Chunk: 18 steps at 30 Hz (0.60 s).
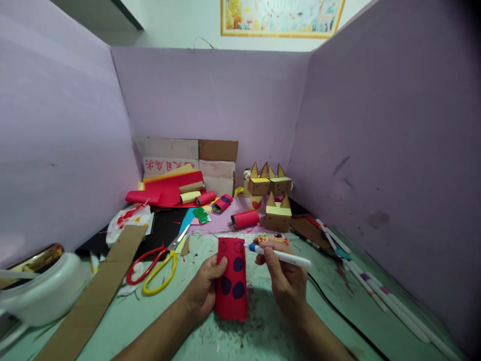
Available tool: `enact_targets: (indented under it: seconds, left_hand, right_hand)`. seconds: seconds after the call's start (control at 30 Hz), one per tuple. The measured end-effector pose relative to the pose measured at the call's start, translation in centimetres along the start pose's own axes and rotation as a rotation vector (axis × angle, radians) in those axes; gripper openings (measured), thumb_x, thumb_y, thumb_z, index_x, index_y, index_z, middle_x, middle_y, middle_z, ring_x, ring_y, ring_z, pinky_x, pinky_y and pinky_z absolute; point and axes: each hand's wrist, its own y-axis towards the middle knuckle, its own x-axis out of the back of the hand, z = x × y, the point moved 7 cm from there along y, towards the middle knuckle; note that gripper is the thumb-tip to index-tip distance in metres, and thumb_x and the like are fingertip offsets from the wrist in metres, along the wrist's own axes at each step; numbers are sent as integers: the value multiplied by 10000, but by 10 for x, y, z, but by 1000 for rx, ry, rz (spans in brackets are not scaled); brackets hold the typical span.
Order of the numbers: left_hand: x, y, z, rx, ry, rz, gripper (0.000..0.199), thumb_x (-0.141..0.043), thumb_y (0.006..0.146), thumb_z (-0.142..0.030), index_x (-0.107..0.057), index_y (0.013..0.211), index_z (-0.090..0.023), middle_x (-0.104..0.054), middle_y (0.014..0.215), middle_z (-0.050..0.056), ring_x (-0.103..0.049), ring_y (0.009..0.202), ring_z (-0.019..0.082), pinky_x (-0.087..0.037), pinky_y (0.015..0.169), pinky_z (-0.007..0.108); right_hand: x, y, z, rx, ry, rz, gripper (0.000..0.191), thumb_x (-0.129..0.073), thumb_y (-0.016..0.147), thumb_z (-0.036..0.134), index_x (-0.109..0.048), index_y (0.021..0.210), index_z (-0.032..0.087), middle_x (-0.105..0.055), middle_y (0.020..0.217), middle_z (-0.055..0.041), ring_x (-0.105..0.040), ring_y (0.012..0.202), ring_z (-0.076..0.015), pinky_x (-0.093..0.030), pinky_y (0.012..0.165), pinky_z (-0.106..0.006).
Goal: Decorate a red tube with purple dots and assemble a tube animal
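A red paper-covered tube (232, 306) stands upright in my left hand (206, 283), the thumb pressed on its front. Several dark blue filled dots mark the red surface, and two outlined circles show near its upper end. My right hand (287, 278) is closed round a white marker (289, 258) with a blue end. The marker's tip touches or nearly touches the tube at the upper right circle. Left of my left hand lie scissors (161, 265) with one red and one yellow handle, their blades pointing away from me.
A cardboard strip (97, 291) and a white pot-like container (45, 291) lie at left. Red tubes (245, 219), cat-eared box figures (278, 220) and red paper (161, 195) sit at the back. Several markers (398, 306) and a black cord (338, 316) lie at right. Lilac walls enclose the table.
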Motion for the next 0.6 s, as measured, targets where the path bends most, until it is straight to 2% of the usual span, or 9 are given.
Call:
enact_targets:
  seconds: [0.17, 0.47, 0.6]
  left_hand:
    - [-2, -1, 0, -2, 6, 18, 538, -951, 457, -371, -733, 871, -104, -753, 740, 99, -671, 623, 190, -565, 593, 292]
    - [-3, -2, -2, 5, -12, 0, 515, -958, 444, -354, -724, 830, -107, -741, 700, 76, -653, 583, 167, -561, 570, 276]
    - [-2, -2, -1, 4, 1, 14, 532, -953, 454, -363, -722, 859, -107, -745, 717, 83, -659, 593, 176, -566, 579, 289]
  right_hand:
    - [1, 0, 1, 25, 6, 8, 130, -566, 937, 255, -679, 899, 205, -638, 655, 15, -627, 598, -139, -513, 588, -267]
    - [-1, 3, 8, 51, -3, 20, 121, -563, 931, 228, -675, 888, 208, -640, 663, 14, -628, 608, -132, -515, 575, -250]
    - [-1, 1, 3, 33, 15, 19, 115, -573, 929, 243, -680, 900, 212, -649, 691, 9, -626, 601, -129, -511, 570, -255]
